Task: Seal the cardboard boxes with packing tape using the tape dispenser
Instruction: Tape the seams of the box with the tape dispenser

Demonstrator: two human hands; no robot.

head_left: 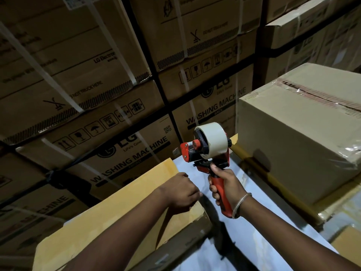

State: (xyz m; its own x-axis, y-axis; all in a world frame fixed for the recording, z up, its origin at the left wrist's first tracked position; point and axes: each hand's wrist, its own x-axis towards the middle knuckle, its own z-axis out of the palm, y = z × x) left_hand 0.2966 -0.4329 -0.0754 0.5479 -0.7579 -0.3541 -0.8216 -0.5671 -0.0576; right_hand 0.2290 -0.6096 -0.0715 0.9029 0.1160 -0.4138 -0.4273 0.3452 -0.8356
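Right hand: our right hand wraps the red handle of the tape dispenser, holding it raised above the open box, roll upright and ready for a pass.
Left hand: our left hand curls over the edge of the box flap, seemingly to fold it shut.
Sealed box: a taped box sits well apart at right, likely finished.
Backdrop: stacked washing machine cartons.

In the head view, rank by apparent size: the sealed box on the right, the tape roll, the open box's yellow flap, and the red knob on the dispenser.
1. Yellow flap and sealed box: similar, and the flap is nearer the camera, so unranked.
2. Tape roll.
3. Red knob.
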